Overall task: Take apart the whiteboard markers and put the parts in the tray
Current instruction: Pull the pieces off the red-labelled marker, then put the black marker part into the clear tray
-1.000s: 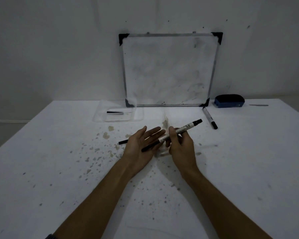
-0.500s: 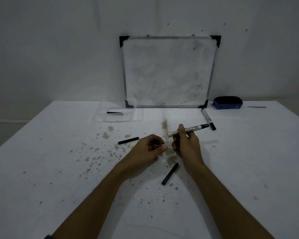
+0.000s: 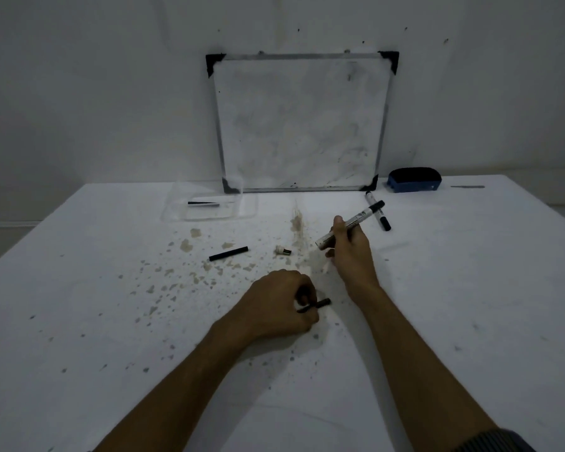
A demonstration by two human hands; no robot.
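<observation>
My right hand [image 3: 351, 252] grips a white marker barrel [image 3: 353, 223], its black end tilted up to the right. My left hand [image 3: 281, 305] is closed on a black ink stick [image 3: 322, 302] lying on the table close to me. A small white-and-black end plug [image 3: 282, 250] lies on the table between the hands and the tray. Another black stick [image 3: 228, 253] lies left of it. A clear plastic tray [image 3: 245, 214] at the back left holds one black part [image 3: 203, 203]. A whole marker [image 3: 377, 215] lies behind my right hand.
A framed whiteboard [image 3: 302, 125] leans against the wall at the table's back. A blue eraser [image 3: 414, 180] sits right of it, with a thin grey strip [image 3: 467, 187] farther right. The white tabletop [image 3: 79, 305] is flecked with stains.
The left hand dropped the small plug on the table, then moved toward me and closed on the black stick that fell there. The right hand lifted the barrel slightly to the right.
</observation>
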